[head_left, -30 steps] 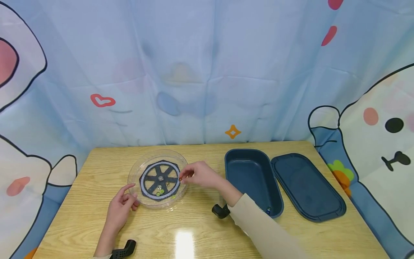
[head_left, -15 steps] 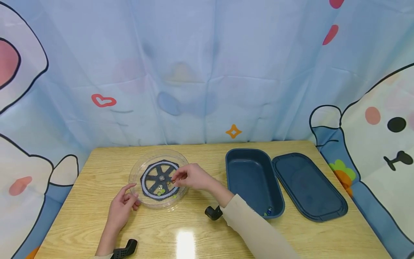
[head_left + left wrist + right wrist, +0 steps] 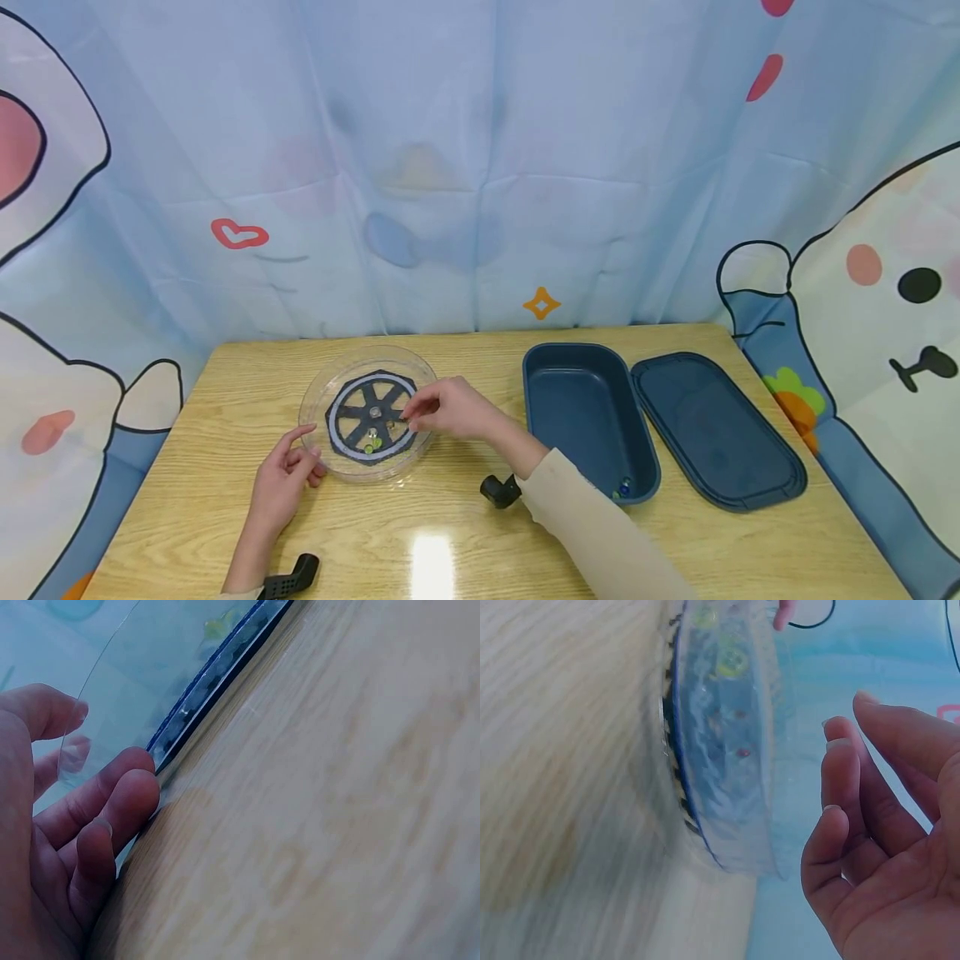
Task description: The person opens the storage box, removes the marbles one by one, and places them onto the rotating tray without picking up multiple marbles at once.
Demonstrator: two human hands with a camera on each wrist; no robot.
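A round clear dish (image 3: pixel 318 392) stands on the table's left side; a dark wheel-like pattern with a white ring shows through its bottom. Several small glass beads (image 3: pixel 371 446) lie in it, green, clear and amber. My left hand (image 3: pixel 279 483) rests at the dish's near left side, fingers loosely bent with fingertips at the wall. Over the dish's right side hovers my right hand (image 3: pixel 453 408), thumb and fingers loosely bent. In the right wrist view nothing shows between its fingers, and a red bead (image 3: pixel 743 752) shows through the dish wall.
To the right stands a deep dark blue box (image 3: pixel 573 417) with a few small beads (image 3: pixel 624 487) in its near right corner. Its flat dark blue lid (image 3: pixel 720 429) lies beside it. A printed curtain (image 3: pixel 465 167) hangs behind the wooden table (image 3: pixel 375 542).
My right hand has moved left from the dish's right rim to over the dish. The red bead pinched earlier no longer shows in its fingers. The left hand holds its place.
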